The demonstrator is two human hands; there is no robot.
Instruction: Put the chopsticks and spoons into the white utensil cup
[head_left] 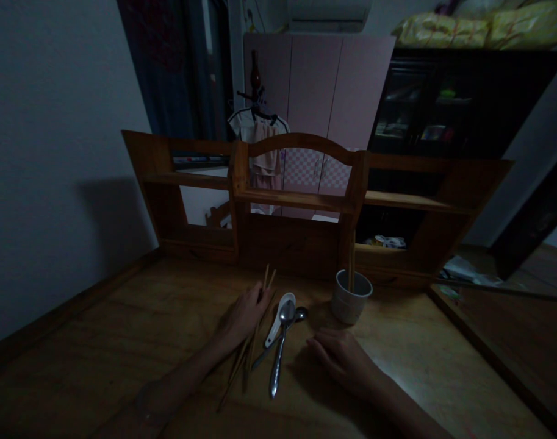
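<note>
My left hand (247, 312) is closed around wooden chopsticks (271, 280), whose ends stick out past the fingers. More chopsticks (232, 381) lie slanted on the table below that hand; how many are in the grip I cannot tell. Just right of them sits a white soup spoon (273, 333). A metal spoon (277, 369) rests with its bowl over the white one, and a second metal spoon (301, 314) crosses beneath. My right hand (340, 356) rests on the tabletop, fingers curled in, with nothing visible in it. Behind it stands a light grey cup (346, 308) holding upright chopsticks (352, 259).
The wooden tabletop (159, 323) ends at a low wooden shelf unit (296, 198) along the back. A wall (53, 183) borders the left side, and a raised edge strip (479, 353) runs down the right. Farther off stand a pink wardrobe (312, 91) and a dark cabinet (424, 103).
</note>
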